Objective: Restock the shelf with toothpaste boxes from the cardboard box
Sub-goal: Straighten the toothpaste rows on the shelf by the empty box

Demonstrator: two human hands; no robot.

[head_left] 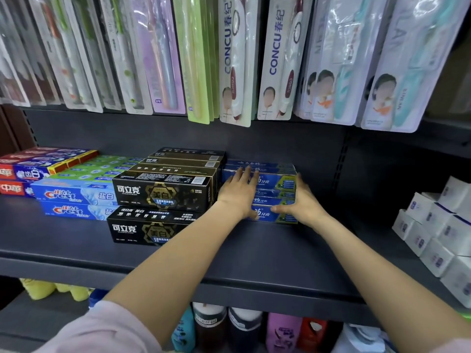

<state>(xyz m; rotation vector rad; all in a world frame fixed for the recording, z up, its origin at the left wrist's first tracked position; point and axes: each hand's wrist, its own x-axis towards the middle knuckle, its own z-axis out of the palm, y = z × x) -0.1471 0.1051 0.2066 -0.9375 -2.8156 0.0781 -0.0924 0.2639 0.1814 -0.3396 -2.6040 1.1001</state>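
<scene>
Right now both of the person's bare arms reach across the dark shelf (254,253) to a stack of blue toothpaste boxes (277,186) standing toward the back, just right of the black and gold toothpaste boxes (163,192). Her left hand (238,193) lies flat and open against the left part of the stack's front, fingers spread and pointing up over the top box, gripping nothing. Her right hand (297,200) is pressed around the stack's right end, fingers out of sight behind the boxes, thumb laid along the front of the lowest box; it looks cupped against the stack rather than closed on any one box. Further left sit Crest boxes (74,197) and red boxes (15,171), all lying flat. White cartons (438,240) are piled at the far right of the shelf, well apart from the hands. Packaged toothbrushes (237,59) hang in a row above. Bottles (244,329) show on the level below. No cardboard box is in view.
</scene>
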